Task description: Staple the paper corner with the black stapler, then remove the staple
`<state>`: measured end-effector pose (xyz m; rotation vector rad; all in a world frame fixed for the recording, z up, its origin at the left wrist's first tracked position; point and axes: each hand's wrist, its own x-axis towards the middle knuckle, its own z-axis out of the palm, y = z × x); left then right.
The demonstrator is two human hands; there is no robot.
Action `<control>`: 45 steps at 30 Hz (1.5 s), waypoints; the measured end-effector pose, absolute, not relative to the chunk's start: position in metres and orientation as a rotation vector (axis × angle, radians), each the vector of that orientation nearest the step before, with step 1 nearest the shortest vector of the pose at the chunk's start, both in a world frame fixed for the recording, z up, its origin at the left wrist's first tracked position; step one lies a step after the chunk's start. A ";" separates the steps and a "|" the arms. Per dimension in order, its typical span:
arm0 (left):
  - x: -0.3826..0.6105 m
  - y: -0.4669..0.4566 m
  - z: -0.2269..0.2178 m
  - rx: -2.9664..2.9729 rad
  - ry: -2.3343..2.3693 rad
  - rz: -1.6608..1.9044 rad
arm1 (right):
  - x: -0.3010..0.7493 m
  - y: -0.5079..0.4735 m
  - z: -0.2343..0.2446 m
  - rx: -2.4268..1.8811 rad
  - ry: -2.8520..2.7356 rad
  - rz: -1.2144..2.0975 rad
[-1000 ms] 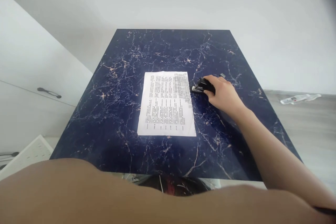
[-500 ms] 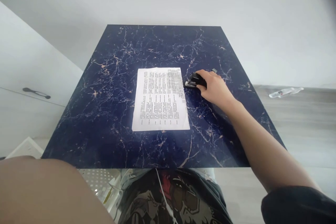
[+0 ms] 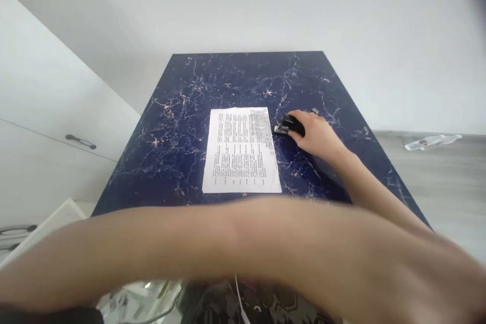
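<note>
On the dark blue tabletop, my right hand (image 3: 317,131) is closed around a black stapler (image 3: 290,124), whose jaw end points left. Just to its left lies a sheet of white paper (image 3: 243,152) covered in printed text, flat on the table; the stapler's tip is close to its right edge. A small grey piece (image 3: 315,111) shows beyond my right fingers; what it is, I cannot make out. My left forearm stretches blurred across the front of the view, and my left hand (image 3: 433,278) is smeared at the lower right, its fingers not distinguishable.
The marbled tabletop (image 3: 163,162) meets a white wall at the back. White cabinet doors with a dark handle (image 3: 80,142) stand to the left. A clear plastic item (image 3: 433,142) lies on the floor at right. A white cable (image 3: 242,301) hangs over my dark clothing.
My left arm has swung from the lower left across the front to the lower right. The whole view has shifted a little; my right hand keeps its hold on the stapler beside the paper.
</note>
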<state>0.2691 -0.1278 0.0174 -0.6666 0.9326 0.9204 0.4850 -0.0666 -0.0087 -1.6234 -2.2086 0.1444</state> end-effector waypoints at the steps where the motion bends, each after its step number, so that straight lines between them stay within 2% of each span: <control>1: 0.260 -0.113 0.023 -0.764 0.843 0.873 | 0.484 -0.067 -0.007 -1.611 -2.207 0.155; 4: 0.207 -0.053 0.026 -1.509 0.109 0.394 | 0.483 -0.067 -0.005 -1.644 -2.181 0.191; 5: 0.183 -0.032 0.020 -1.864 -0.353 0.050 | 0.483 -0.066 -0.006 -1.681 -2.158 0.193; 7: 0.132 0.006 0.002 -2.198 -1.114 -0.468 | 0.483 -0.065 -0.006 -1.749 -2.076 0.165; 9: 0.089 0.031 -0.019 -2.268 -1.663 -0.677 | 0.480 -0.067 -0.004 -1.754 -1.949 0.095; 11: 0.065 0.042 -0.036 -2.255 -1.898 -0.702 | 0.471 -0.073 0.001 -1.675 -1.854 0.095; 17: 0.068 0.040 -0.045 -2.093 -2.108 -0.684 | 0.400 -0.103 0.003 -1.394 -2.051 0.683; 23: 0.071 0.037 -0.043 -2.100 -2.156 -0.599 | 0.344 -0.103 -0.008 -1.193 -2.348 0.512; 26: 0.070 0.036 -0.042 -2.097 -2.159 -0.589 | 0.341 -0.100 -0.005 -1.161 -2.433 0.570; 31: 0.070 0.035 -0.042 -2.099 -2.154 -0.563 | 0.378 -0.119 0.006 -1.329 -2.453 0.632; 40: 0.069 0.042 -0.046 -2.072 -2.150 -0.544 | 0.495 -0.186 0.005 -1.657 -2.129 0.708; 45: 0.062 0.046 -0.050 -2.103 -2.146 -0.570 | 0.517 -0.184 0.012 -1.568 -2.103 0.888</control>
